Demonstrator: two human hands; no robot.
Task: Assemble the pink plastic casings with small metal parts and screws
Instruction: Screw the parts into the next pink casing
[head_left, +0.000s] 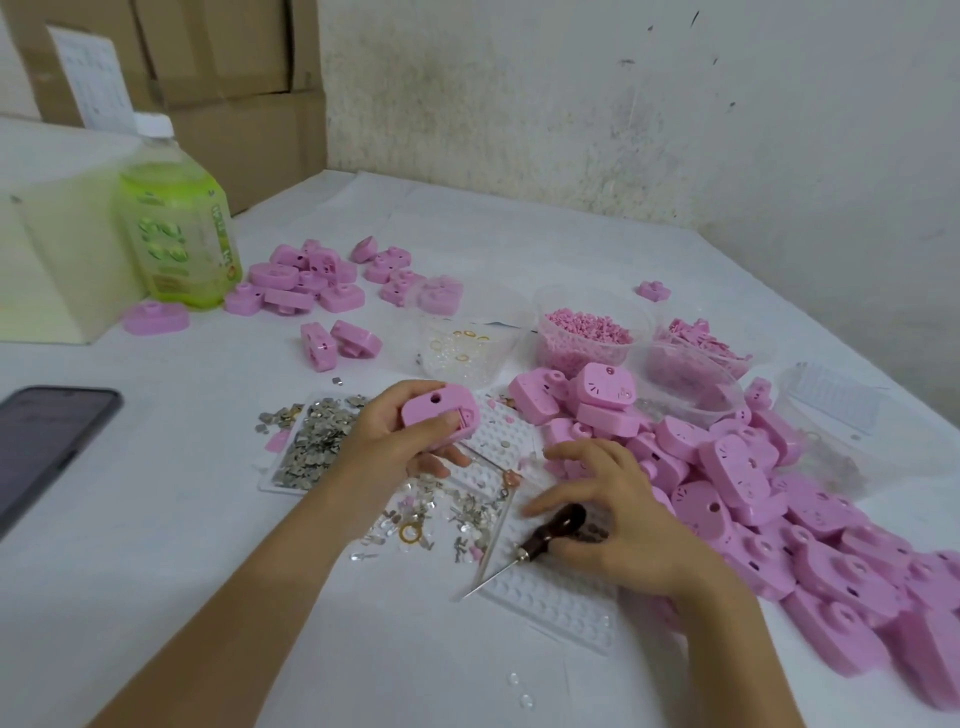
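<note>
head view: left hand grips pink casing.

Left hand high, fingers clenched; right hand low, half-curled

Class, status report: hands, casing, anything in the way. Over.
Left hand grips pink casing. Right hand over awl handle, grip unclear. Loose metal parts scattered beneath, nothing blocking.
</note>
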